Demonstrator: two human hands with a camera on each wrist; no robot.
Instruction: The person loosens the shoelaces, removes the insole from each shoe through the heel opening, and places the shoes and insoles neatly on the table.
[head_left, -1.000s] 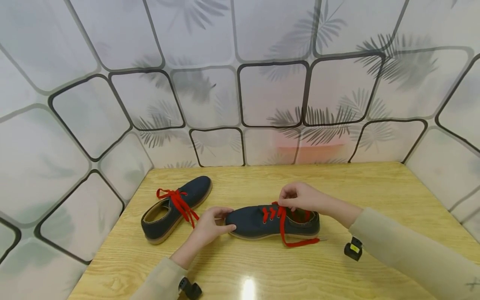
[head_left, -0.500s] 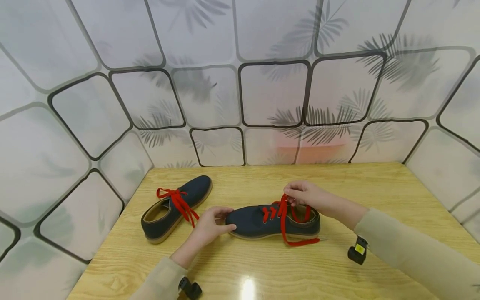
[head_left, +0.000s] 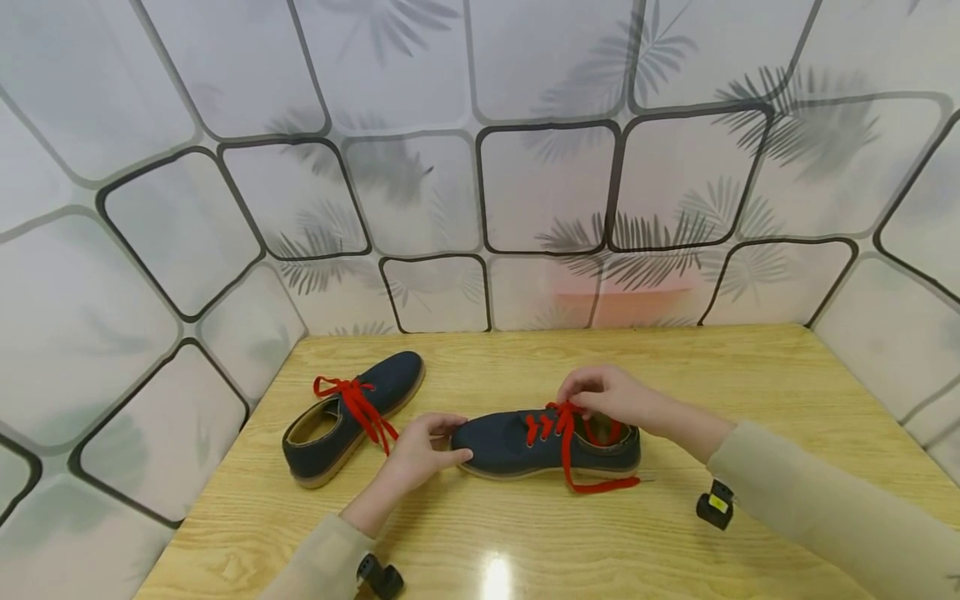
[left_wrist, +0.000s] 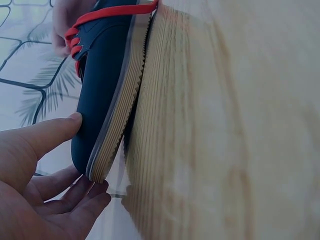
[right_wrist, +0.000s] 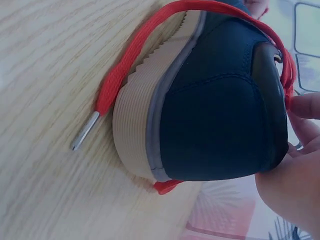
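Note:
A navy shoe (head_left: 495, 442) with a tan sole lies on the table, toe to the left. My left hand (head_left: 420, 450) holds its toe, thumb on the upper and fingers at the sole's tip, as the left wrist view shows. Over the shoe's opening, my right hand (head_left: 611, 396) pinches the red shoelace (head_left: 567, 454) at the top of the lacing. One lace end hangs down the near side onto the wood, and its metal tip (right_wrist: 85, 131) shows in the right wrist view. More red lace is visible inside the opening.
To the left stands the matching navy shoe (head_left: 386, 383), its red laces tied in a bow (head_left: 352, 390). A wooden table (head_left: 570, 542) bears both shoes. Patterned white cloth walls (head_left: 420, 200) enclose its back and sides.
My right hand rose slightly to the right, drawing the lace up, then came back down and left to the top of the lacing. My left hand stayed on the toe.

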